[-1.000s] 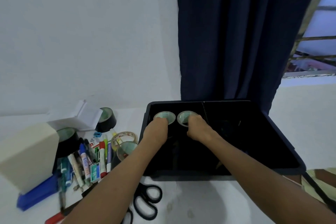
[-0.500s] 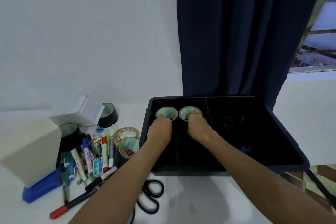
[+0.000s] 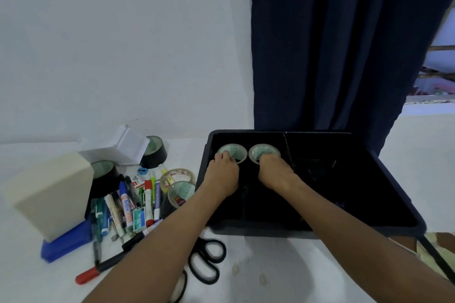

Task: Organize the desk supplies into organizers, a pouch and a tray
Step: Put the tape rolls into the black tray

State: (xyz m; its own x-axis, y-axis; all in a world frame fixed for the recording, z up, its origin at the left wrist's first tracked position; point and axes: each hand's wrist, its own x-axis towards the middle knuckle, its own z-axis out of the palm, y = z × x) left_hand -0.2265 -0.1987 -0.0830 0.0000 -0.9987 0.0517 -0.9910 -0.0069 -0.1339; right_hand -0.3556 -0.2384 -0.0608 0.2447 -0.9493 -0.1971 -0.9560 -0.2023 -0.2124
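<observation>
White desk (image 3: 270, 275) against white wall (image 3: 110, 44), navy curtain (image 3: 332, 44) behind black tray (image 3: 394, 192).

The tray (image 3: 394, 204) under both hands looks like matt black plastic, its rim smooth with a faint sheen. Just beyond the fingertips, the two tape rolls (image 3: 232, 152) (image 3: 264, 152) show pale, papery-looking cores inside dark tape. Left of the left hand (image 3: 222, 176), the clear tape (image 3: 176, 176) is glossy and see-through, and the black tape (image 3: 155, 155) has a slight shine. The markers (image 3: 128, 204) there have smooth plastic barrels with printed labels. The cream box (image 3: 49, 192) is matt; whether card or plastic, I cannot tell. Near the left forearm, the scissors (image 3: 206, 261) have smooth black handles. The desk (image 3: 270, 273) is white, matt and slightly stained. Beyond the right hand (image 3: 275, 174), the curtain (image 3: 332, 44) is dark blue woven cloth.
</observation>
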